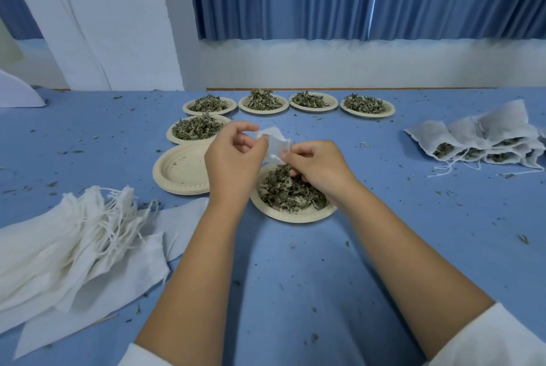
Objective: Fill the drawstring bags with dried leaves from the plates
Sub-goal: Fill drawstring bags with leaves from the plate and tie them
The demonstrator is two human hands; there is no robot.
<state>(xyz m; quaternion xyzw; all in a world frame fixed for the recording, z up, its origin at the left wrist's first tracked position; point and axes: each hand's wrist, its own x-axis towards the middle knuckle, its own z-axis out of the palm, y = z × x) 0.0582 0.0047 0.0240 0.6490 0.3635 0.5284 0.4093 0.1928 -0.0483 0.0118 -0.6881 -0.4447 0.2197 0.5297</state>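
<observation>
My left hand [233,158] and my right hand [316,164] both pinch a small white drawstring bag [276,144], held in the air between them. Directly below it sits a paper plate [295,216] heaped with dried leaves [291,191]. The bag's lower part is hidden behind my hands, so I cannot tell whether any leaves are inside it.
A stack of empty plates [177,170] lies left of my hands. Several leaf-filled plates [263,101] line the back. Empty bags [74,235] are piled at the front left, filled bags [478,141] at the right. Leaf crumbs dot the blue tablecloth [295,277].
</observation>
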